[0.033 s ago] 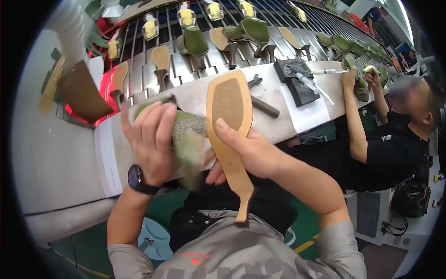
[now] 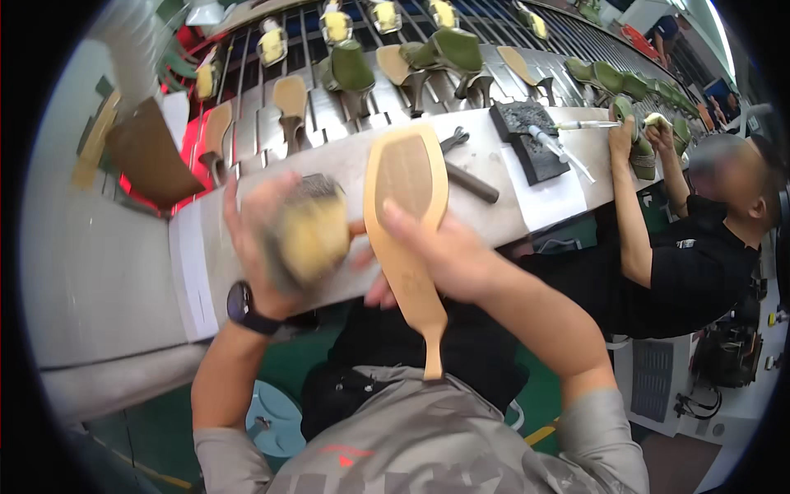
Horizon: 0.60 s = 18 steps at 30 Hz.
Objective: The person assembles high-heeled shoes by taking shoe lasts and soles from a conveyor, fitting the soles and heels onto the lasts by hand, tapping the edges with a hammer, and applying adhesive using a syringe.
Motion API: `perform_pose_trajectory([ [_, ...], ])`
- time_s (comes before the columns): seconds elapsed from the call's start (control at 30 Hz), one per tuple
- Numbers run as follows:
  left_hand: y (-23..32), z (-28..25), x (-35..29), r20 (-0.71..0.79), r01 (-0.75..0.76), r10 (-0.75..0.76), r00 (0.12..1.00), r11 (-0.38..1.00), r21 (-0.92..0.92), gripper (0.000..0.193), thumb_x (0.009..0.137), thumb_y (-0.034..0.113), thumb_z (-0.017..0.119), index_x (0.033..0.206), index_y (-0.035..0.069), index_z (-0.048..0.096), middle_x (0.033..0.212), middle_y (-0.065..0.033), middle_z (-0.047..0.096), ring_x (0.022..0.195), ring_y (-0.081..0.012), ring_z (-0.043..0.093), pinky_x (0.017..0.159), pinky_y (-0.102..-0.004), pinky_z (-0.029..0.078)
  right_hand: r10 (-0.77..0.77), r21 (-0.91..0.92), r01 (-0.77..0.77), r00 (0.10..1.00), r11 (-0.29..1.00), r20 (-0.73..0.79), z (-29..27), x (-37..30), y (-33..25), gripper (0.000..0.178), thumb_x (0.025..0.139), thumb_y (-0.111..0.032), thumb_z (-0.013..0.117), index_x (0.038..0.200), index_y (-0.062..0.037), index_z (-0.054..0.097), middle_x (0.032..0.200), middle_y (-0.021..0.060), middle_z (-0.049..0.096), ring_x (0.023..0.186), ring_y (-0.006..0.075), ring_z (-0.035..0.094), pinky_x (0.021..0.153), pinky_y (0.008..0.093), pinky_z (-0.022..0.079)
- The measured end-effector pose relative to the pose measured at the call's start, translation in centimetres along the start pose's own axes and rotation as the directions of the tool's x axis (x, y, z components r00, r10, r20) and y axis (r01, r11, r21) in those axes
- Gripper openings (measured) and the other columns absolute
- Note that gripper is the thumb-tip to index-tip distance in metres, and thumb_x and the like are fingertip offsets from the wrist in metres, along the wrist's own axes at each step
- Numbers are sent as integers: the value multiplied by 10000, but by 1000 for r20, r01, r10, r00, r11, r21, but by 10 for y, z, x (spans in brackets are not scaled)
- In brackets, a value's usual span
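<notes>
In my right hand (image 2: 461, 259) is a tan shoe sole (image 2: 411, 284), its wide end pointing away and its narrow tail toward my body. The thumb lies across the face of the sole, over a darker inset patch. My left hand (image 2: 259, 218), blurred by motion, grips a green shoe upper (image 2: 288, 262) whose yellowish underside (image 2: 313, 235) faces me. This upper is just left of the sole, over the front of the workbench (image 2: 247, 181). Some fingers of the right hand show beneath the sole, also blurred.
Past the bench, a slatted conveyor (image 2: 255, 144) carries heeled soles (image 2: 290, 103) and green shoe uppers (image 2: 350, 66). A dark hand tool (image 2: 471, 183) lies beside a black block (image 2: 527, 144) with brushes (image 2: 555, 144). At right, a co-worker (image 2: 699, 272) handles a green shoe (image 2: 638, 148).
My left hand has turned the green upper, so its yellowish underside now shows instead of its green, glittery side. The sole stays in my right hand, almost unmoved.
</notes>
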State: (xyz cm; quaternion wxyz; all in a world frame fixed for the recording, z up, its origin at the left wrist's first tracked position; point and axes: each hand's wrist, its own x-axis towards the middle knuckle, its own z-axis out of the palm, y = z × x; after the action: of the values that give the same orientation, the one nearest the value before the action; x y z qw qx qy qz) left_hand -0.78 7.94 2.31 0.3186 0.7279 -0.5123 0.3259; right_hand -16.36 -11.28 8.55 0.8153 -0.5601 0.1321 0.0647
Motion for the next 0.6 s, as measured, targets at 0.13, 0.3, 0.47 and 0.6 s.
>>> perform_pose_trajectory([
  [0.13,-24,-23,4,96,444,-500,861,644,-623,534,819,174,853,1264,11,605,1120,-93,690,1019,-194,673,917,-363,552,-153,111,166,981,980,-117,-18,75,15,437,1056,-380,606,1205,31,596,1001,166,712,770,268,749,654,387,631],
  [0.3,-57,-4,28,510,548,-449,734,-53,-835,726,983,454,583,1470,-69,453,1354,-255,630,1248,-328,634,1097,-426,493,-659,-951,2,721,309,-213,-63,141,9,503,931,-259,761,1265,87,612,1046,205,714,959,370,716,854,430,575],
  [0.47,-66,24,6,591,476,-476,652,-350,-807,727,1021,576,510,1401,-43,524,1247,-243,678,1125,-307,696,928,-414,593,-677,-578,467,704,670,-216,-49,107,12,402,1021,-253,660,1268,64,648,1178,149,712,1118,234,663,983,365,513],
  [0.6,-56,33,15,598,472,-461,655,-369,-801,717,1025,568,484,1394,-46,533,1252,-249,678,1147,-318,691,910,-403,596,-536,-191,503,817,843,-211,-11,103,39,354,1076,-274,592,1207,45,675,1048,91,716,977,146,663,936,300,512],
])
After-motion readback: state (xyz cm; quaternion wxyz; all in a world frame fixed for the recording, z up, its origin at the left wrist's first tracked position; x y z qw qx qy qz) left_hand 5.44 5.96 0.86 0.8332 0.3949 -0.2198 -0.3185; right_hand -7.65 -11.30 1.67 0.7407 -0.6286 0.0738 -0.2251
